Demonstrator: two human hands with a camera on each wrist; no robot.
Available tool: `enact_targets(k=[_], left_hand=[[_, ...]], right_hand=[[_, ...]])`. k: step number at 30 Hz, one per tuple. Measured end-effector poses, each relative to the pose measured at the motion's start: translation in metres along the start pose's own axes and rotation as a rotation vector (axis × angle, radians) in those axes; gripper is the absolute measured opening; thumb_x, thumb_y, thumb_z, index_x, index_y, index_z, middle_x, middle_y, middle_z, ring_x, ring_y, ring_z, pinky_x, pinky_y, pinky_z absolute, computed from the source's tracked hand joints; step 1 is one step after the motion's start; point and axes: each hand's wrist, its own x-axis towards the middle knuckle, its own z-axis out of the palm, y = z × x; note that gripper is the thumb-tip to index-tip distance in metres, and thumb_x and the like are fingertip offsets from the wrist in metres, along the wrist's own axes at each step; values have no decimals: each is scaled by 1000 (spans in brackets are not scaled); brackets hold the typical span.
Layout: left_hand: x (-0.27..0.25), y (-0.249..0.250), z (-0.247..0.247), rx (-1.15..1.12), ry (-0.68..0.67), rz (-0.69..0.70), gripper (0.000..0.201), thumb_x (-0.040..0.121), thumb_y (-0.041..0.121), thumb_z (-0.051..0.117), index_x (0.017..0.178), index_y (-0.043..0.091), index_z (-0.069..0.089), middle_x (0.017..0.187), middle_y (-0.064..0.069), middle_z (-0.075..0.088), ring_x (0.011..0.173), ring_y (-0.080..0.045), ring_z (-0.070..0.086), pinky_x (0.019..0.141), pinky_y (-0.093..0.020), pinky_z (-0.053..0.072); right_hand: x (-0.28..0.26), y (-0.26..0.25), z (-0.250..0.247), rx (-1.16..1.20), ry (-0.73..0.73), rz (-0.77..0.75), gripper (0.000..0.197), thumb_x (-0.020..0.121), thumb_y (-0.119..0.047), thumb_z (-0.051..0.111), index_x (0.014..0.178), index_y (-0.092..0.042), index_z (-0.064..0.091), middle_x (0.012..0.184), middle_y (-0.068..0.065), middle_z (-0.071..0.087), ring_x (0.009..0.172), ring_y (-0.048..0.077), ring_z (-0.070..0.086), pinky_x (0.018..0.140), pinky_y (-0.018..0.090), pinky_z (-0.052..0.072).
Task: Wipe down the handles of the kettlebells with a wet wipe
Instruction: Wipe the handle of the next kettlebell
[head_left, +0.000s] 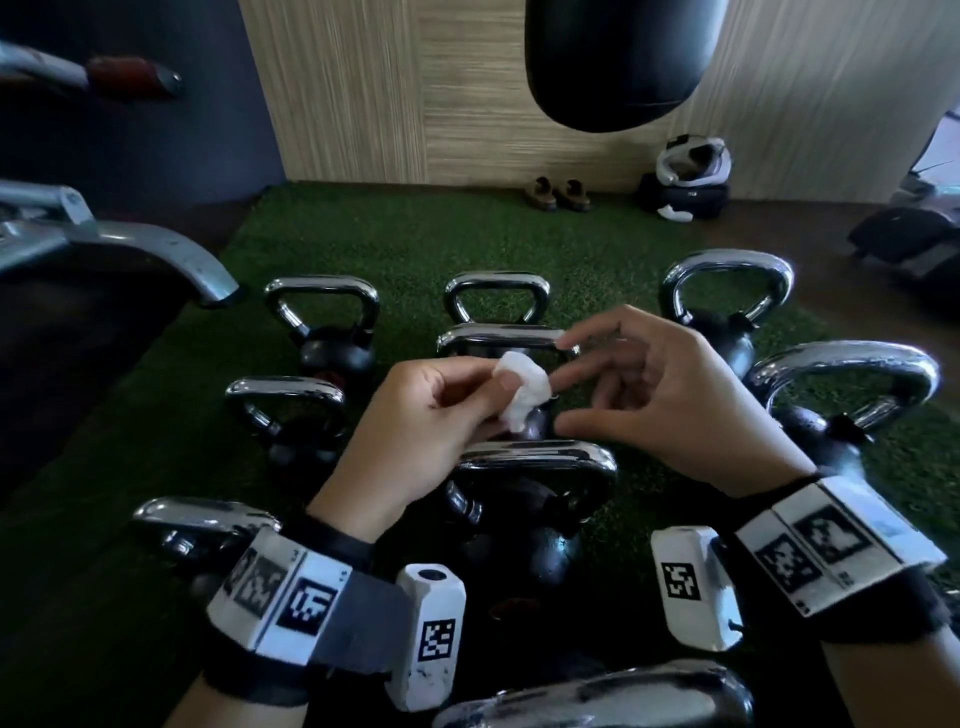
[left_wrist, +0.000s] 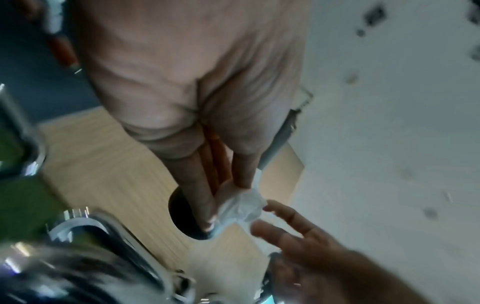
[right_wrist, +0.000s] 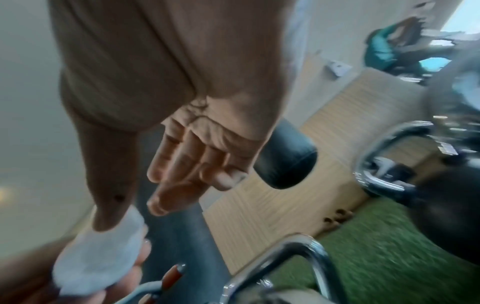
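Kettlebells stand in rows on the green turf, chrome handles up, none being rubbed. A crumpled wet wipe sits above the middle row, pinched by the left hand. The right hand is beside it with fingers spread loosely, its thumb against the wipe. This looks like readying the wipe; next it likely needs wrapping round the nearest handle. No containers are visible.

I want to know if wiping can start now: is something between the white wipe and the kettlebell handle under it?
Nothing visible blocks it. The left hand pinches the crumpled white wet wipe in open air above the chrome handle of the black kettlebell; the right hand sits beside it, fingers spread.
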Motion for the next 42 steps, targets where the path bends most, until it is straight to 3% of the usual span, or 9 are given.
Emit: enact_targets(k=[3, 8, 12, 17, 24, 30, 33, 38, 42], left_hand=[[-6, -10, -10, 538, 185, 247, 19, 94, 32, 74, 109, 23, 82, 95, 19, 79, 87, 10, 71, 76, -8, 53], [-10, -31, 6, 739, 170, 336, 26, 94, 47, 66, 97, 27, 81, 83, 17, 76, 79, -6, 69, 77, -29, 56], [-2, -50, 23, 827, 120, 363, 25, 93, 38, 74, 114, 26, 80, 96, 13, 76, 86, -13, 66, 89, -26, 48], [-9, -54, 13, 904, 123, 417, 23, 93, 28, 75, 116, 26, 80, 98, 13, 76, 83, -12, 58, 80, -25, 50], [-37, -70, -14, 860, 321, 400, 24, 92, 20, 76, 115, 17, 80, 104, 9, 79, 82, -9, 68, 78, -31, 58], [-51, -93, -27, 538, 440, 51, 28, 94, 28, 70, 119, 17, 78, 98, 9, 80, 87, 11, 71, 72, -1, 50], [-58, -102, -26, 467, 426, 18, 27, 96, 24, 69, 121, 16, 75, 94, 10, 80, 81, 8, 73, 73, -4, 52], [-59, -130, -25, 99, 410, -133, 25, 96, 15, 67, 119, 19, 75, 103, 10, 80, 94, -9, 77, 87, -28, 63], [-63, -144, -14, -115, 337, -189, 24, 97, 1, 63, 114, 13, 76, 111, -2, 79, 106, -11, 74, 83, -21, 61]], right_hand=[[-16, 55, -13, -39, 128, 116, 50, 74, 7, 83, 105, -30, 70, 99, 4, 78, 67, 14, 60, 69, 30, 52], [-40, 141, -1, 56, -106, 500, 55, 66, 12, 87, 103, -27, 74, 102, 3, 78, 75, 16, 71, 80, 41, 58], [-41, 155, 33, 208, -112, 409, 47, 62, -15, 91, 107, -20, 77, 98, -10, 80, 91, -1, 71, 82, 17, 53], [-44, 165, 43, 180, -58, 390, 48, 59, -27, 93, 104, -22, 80, 108, -11, 79, 101, 2, 72, 85, 15, 51], [-49, 169, 48, 192, -35, 357, 46, 61, -27, 92, 105, -24, 80, 114, -13, 77, 110, 4, 71, 96, 21, 52], [-51, 167, 50, 171, -27, 337, 44, 60, -35, 92, 103, -33, 80, 115, -13, 77, 113, 5, 70, 105, 30, 48], [-52, 167, 50, 168, -26, 330, 43, 60, -36, 92, 102, -36, 80, 115, -14, 77, 114, 4, 69, 108, 33, 47], [-52, 168, 48, 112, -21, 314, 43, 61, -38, 91, 102, -31, 80, 113, -16, 77, 110, 0, 68, 109, 32, 46], [-51, 169, 46, 90, -38, 286, 45, 63, -38, 92, 105, -30, 80, 116, -16, 76, 114, 3, 68, 110, 33, 47]])
